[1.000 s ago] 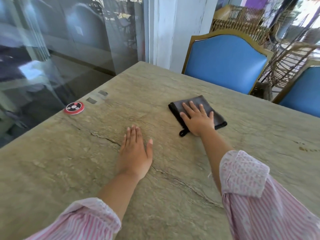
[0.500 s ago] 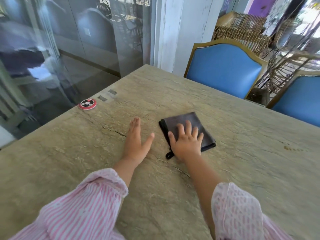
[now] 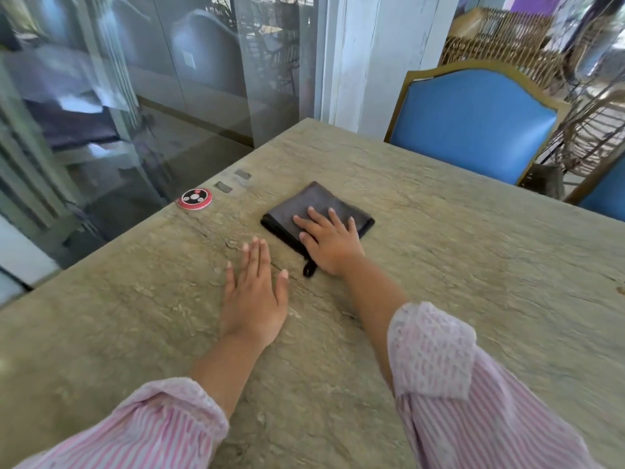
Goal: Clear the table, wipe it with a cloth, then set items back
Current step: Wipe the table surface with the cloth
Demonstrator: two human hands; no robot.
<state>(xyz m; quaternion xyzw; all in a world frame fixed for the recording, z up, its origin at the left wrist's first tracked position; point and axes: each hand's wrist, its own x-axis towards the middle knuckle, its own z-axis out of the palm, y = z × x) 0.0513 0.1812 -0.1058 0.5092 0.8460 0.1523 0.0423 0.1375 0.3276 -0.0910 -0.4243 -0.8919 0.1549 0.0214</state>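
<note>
A folded dark grey cloth [image 3: 313, 204] lies on the rough stone table [image 3: 456, 258], a little left of centre. My right hand [image 3: 329, 243] presses flat on its near half with fingers spread and straight. A small black loop of the cloth sticks out beside my wrist. My left hand [image 3: 253, 296] rests palm down on the bare table, just left of the cloth and nearer to me, fingers straight and holding nothing.
A round red and black call button [image 3: 195, 198] sits near the table's left edge, with two small grey insets [image 3: 223, 187] beside it. Blue padded chairs [image 3: 473, 120] stand at the far side. A glass wall runs along the left.
My right hand has slid the cloth from the middle of the table toward the left, closer to the call button. My left hand stays flat on the table.
</note>
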